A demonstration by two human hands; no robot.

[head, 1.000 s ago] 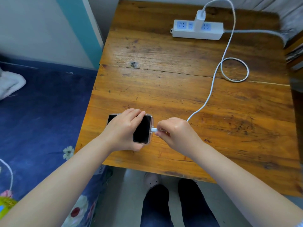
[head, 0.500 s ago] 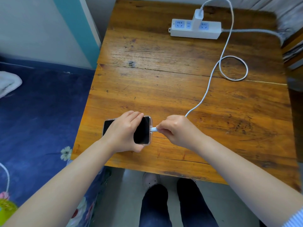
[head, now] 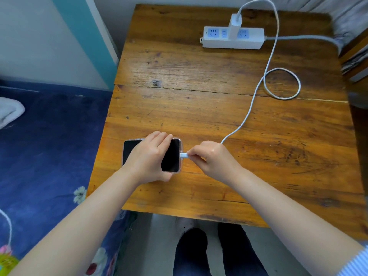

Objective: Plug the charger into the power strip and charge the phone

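Note:
A black phone (head: 171, 155) in a clear case lies flat near the front left of the wooden table (head: 199, 104), its screen dark. My left hand (head: 148, 158) presses down across it. My right hand (head: 213, 158) pinches the white cable plug (head: 184, 155) at the phone's right end; the plug touches the port. The white cable (head: 256, 90) runs from that plug, loops on the table and rises to the white charger (head: 235, 24), which stands plugged into the white power strip (head: 232, 37) at the back.
The power strip's grey cord (head: 302, 37) leads off to the right. A bed with a dark blue flowered cover (head: 49, 146) lies left of the table. My legs and shoes (head: 209, 248) show below the table's front edge. Wooden furniture (head: 356, 62) stands at the right.
Both hands keep their grips on the phone and the plug. The plug sits at the port as before; only the camera view has shifted slightly.

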